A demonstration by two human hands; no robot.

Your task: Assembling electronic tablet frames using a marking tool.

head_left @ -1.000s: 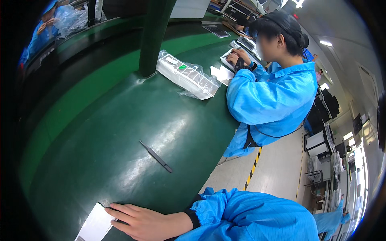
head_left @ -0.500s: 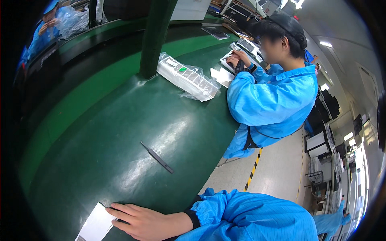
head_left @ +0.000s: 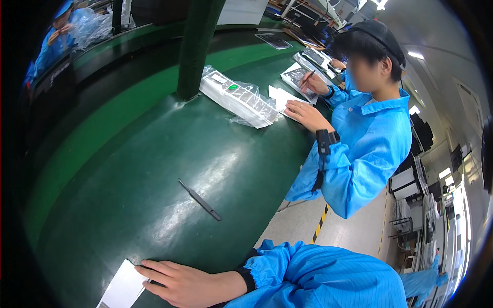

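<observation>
Loosely, a clear bag [head_left: 266,107] wraps a white pack [head_left: 230,98] on the table [head_left: 123,200], pale floor [head_left: 294,223] beyond its edge; the right hand [head_left: 186,284] touches a white sheet [head_left: 121,288], grip unclear.

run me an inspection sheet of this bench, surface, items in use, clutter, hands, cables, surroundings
surface: green bench top, glossy, with a bright glare streak
items in use: white sheet at the lower left, partly cut off by the picture's edge; dark, slim tweezer-like tool lying apart from it
clutter: white package in clear plastic with a green mark, beside the green post
hands: right hand touching the sheet's right edge, grip unclear; left not in view
cables: nothing seen near the right hand; background too small to tell
surroundings: co-worker in blue at the bench; yellow-black floor tape
</observation>
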